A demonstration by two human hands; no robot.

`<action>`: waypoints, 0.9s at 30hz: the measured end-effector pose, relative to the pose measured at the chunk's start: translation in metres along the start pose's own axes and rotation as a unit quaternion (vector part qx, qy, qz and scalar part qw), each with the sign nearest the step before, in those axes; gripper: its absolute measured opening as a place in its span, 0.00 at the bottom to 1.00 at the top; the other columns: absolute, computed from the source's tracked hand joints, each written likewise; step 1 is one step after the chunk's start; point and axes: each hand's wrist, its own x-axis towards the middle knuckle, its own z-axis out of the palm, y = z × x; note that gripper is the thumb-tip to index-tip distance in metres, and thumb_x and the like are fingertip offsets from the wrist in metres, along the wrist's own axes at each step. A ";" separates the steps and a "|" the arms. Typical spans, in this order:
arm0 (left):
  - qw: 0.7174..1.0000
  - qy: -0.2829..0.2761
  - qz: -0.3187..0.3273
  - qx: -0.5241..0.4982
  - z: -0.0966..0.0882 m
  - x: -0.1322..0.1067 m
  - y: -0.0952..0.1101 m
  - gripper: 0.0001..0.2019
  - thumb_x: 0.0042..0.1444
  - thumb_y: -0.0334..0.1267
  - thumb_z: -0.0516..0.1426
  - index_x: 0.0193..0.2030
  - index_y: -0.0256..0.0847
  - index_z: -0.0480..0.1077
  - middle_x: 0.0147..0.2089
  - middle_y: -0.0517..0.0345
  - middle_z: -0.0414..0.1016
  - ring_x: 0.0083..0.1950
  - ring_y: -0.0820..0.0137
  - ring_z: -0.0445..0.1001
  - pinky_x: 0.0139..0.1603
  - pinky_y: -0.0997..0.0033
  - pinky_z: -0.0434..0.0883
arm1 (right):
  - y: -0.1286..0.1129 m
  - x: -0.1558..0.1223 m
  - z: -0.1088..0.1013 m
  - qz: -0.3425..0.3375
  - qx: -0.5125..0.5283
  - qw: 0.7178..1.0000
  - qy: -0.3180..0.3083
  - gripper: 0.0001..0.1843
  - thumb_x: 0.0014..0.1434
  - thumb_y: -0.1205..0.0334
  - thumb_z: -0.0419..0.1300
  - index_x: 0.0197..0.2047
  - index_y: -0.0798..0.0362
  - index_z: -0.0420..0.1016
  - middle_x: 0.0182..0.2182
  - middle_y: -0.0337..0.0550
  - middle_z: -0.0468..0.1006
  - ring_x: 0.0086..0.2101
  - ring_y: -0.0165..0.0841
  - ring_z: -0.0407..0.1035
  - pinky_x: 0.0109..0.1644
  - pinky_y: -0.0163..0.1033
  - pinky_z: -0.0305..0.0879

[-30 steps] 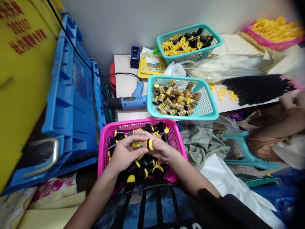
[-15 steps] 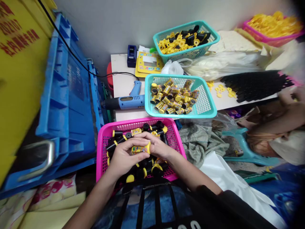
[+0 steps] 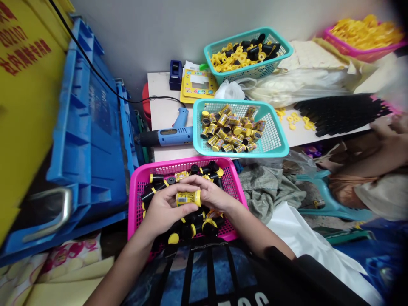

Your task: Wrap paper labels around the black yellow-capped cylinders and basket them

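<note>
Between my two hands lies a small yellow-labelled cylinder (image 3: 188,198) with a yellow rim at its right end and a barcode facing up. My left hand (image 3: 164,206) is closed around its left part, thumb along the near side. The fingers of my right hand (image 3: 213,195) close on its right end. Both hands are above a pink basket (image 3: 135,212), which holds many black cylinders (image 3: 199,216) with yellow ends. Behind it, a turquoise basket (image 3: 276,140) contains many yellow-labelled cylinders (image 3: 236,131).
A blue heat gun (image 3: 175,135) lies left of the turquoise basket. Further back stand a second turquoise basket (image 3: 255,71) of black and yellow parts and a tape dispenser (image 3: 176,75). Blue crates (image 3: 92,114) flank the left. Another person's arm (image 3: 372,157) reaches in at right.
The cylinder has been turned about its long axis in my hands, so the barcode side now faces up instead of the coloured pictures. My hands have barely shifted.
</note>
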 end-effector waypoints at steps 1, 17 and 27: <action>1.000 0.000 -0.012 0.006 0.000 -0.001 0.001 0.13 0.40 0.32 0.68 0.36 0.40 0.79 0.38 0.53 0.83 0.37 0.65 0.80 0.37 0.71 0.77 | 0.001 0.001 0.000 0.001 0.005 1.000 0.001 0.36 0.44 0.40 0.68 0.52 0.51 0.69 0.49 0.45 0.73 0.47 0.35 0.70 0.50 0.39 0.63; 0.981 -0.018 0.132 0.138 -0.012 -0.004 0.001 0.17 0.52 0.35 0.63 0.50 0.48 0.76 0.51 0.51 0.79 0.52 0.62 0.77 0.51 0.64 0.74 | -0.012 -0.011 0.011 -0.138 -0.147 0.969 0.142 0.20 0.45 0.54 0.73 0.38 0.50 0.72 0.33 0.37 0.72 0.31 0.27 0.68 0.34 0.32 0.67; 0.979 -0.089 0.176 0.059 -0.021 -0.005 0.007 0.13 0.51 0.30 0.65 0.40 0.53 0.80 0.44 0.57 0.82 0.42 0.65 0.82 0.42 0.73 0.79 | -0.015 -0.025 0.012 -0.264 -0.219 0.931 0.121 0.14 0.52 0.56 0.69 0.44 0.45 0.80 0.39 0.43 0.78 0.40 0.33 0.73 0.40 0.37 0.70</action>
